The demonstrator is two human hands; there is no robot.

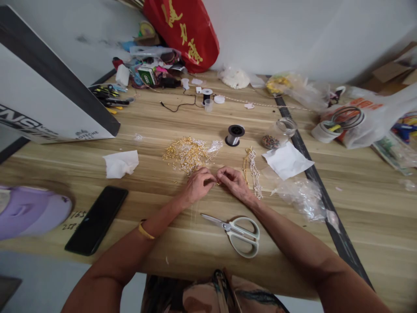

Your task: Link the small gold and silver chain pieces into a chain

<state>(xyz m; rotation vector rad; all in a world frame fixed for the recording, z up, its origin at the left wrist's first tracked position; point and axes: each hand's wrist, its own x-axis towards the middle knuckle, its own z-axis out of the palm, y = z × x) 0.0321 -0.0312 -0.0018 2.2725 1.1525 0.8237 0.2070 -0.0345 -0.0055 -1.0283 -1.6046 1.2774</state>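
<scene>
A: How does each grip stand?
B: Thumb and fingertips of the left grip and right grip are pressed together, pinching a tiny gold-coloured piece between them. Something that small probably needs steadying from both sides.
A: What's around them?
B: A gold and silver bead pile lies on the tabletop just beyond the left grip, presumably for easy reach. Silver strands stretch out right of the right grip, likely to stay untangled.
A: And the spool?
B: On the far side, standing on its flange, which should stop it rolling.
A: The scissors?
B: Near side, blades pointing left, handles to the right, perhaps to suit the right hand. The phone lies at the near left, clear of the forearms.
</scene>
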